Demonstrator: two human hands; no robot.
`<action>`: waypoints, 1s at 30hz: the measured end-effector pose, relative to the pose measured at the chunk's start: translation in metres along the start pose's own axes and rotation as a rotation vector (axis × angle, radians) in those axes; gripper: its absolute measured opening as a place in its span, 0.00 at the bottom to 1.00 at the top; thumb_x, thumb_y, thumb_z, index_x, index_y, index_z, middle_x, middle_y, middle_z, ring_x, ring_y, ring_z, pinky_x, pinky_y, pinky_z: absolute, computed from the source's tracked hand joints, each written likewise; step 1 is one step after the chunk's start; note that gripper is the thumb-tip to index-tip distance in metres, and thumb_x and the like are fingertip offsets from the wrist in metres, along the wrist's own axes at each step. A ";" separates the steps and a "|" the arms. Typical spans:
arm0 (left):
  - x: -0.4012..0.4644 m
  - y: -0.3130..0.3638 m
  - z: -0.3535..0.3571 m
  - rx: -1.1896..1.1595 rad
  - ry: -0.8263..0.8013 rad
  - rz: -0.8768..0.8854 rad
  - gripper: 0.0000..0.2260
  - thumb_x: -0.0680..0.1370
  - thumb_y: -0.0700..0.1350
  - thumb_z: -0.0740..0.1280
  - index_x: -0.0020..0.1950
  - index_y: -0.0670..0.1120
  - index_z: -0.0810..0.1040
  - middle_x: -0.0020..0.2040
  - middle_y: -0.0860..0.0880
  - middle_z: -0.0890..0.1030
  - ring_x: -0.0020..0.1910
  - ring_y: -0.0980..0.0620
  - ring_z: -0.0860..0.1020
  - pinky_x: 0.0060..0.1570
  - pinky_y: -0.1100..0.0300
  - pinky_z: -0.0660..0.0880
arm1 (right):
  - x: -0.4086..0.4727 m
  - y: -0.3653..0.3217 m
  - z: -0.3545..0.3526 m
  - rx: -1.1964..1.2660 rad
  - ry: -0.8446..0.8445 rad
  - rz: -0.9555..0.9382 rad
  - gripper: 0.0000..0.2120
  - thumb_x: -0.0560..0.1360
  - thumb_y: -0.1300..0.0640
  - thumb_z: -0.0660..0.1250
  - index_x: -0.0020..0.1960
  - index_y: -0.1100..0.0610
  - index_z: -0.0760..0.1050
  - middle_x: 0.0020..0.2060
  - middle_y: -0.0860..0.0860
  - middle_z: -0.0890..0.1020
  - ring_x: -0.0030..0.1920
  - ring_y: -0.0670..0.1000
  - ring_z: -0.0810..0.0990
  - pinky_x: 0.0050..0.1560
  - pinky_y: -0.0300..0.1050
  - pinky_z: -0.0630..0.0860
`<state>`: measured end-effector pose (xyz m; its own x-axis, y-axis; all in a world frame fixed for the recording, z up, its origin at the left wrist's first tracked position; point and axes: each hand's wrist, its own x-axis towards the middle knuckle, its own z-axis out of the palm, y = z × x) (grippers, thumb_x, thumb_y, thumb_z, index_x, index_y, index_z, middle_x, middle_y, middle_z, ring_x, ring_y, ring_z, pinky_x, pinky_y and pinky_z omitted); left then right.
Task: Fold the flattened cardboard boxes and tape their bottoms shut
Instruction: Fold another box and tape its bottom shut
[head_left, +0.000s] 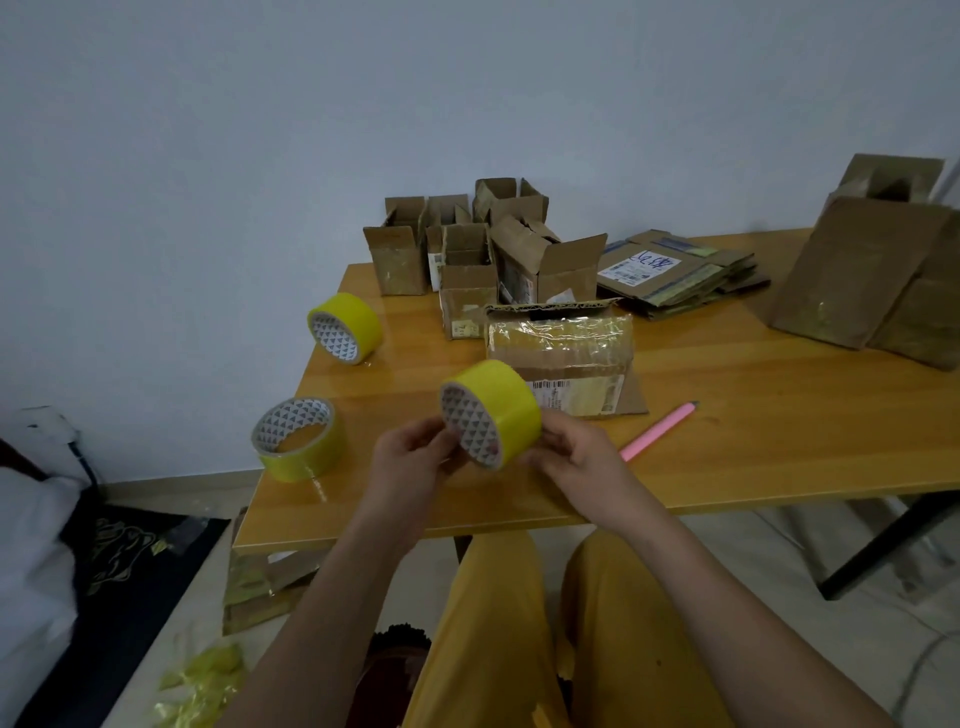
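I hold a yellow tape roll (498, 402) above the wooden table (753, 447), near its front edge. My left hand (413, 462) grips the roll's left rim and my right hand (576, 457) grips its right side. Just behind the roll lies a folded cardboard box (563, 348) with its taped face up. A stack of flattened boxes (675, 275) rests farther back on the right. Several folded boxes (467, 249) stand open at the table's far edge.
Two more yellow tape rolls lie on the left of the table, one (345, 327) on its side, one (298, 439) flat. A pink pen (657, 431) lies right of my hands. Large boxes (878, 270) stand far right. Tape scraps (202, 680) litter the floor.
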<state>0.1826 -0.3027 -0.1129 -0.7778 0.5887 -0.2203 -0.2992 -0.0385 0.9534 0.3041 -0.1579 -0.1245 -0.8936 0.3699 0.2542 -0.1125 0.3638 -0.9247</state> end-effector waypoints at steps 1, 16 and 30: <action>-0.001 0.004 0.004 -0.016 -0.027 -0.003 0.12 0.81 0.39 0.62 0.62 0.38 0.77 0.52 0.42 0.84 0.51 0.47 0.83 0.50 0.55 0.81 | 0.001 -0.005 -0.002 0.013 0.004 -0.019 0.23 0.76 0.73 0.62 0.58 0.47 0.77 0.54 0.40 0.83 0.59 0.42 0.80 0.57 0.35 0.74; 0.002 0.102 0.013 -0.403 -0.032 0.140 0.11 0.83 0.35 0.57 0.65 0.38 0.70 0.44 0.37 0.81 0.35 0.44 0.84 0.36 0.53 0.82 | 0.060 -0.095 -0.024 -0.166 0.280 -0.107 0.12 0.79 0.49 0.65 0.61 0.46 0.76 0.51 0.36 0.79 0.50 0.34 0.76 0.45 0.27 0.75; 0.034 0.117 0.054 -0.027 0.074 0.076 0.09 0.82 0.43 0.57 0.53 0.42 0.75 0.41 0.40 0.85 0.39 0.45 0.85 0.42 0.54 0.82 | 0.080 -0.094 -0.044 -0.148 0.413 0.094 0.12 0.76 0.49 0.70 0.37 0.53 0.83 0.36 0.51 0.85 0.40 0.49 0.81 0.42 0.43 0.76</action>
<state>0.1506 -0.2438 0.0024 -0.8373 0.5220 -0.1629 -0.2517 -0.1036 0.9622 0.2623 -0.1252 -0.0051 -0.6449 0.7068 0.2910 0.0514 0.4199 -0.9061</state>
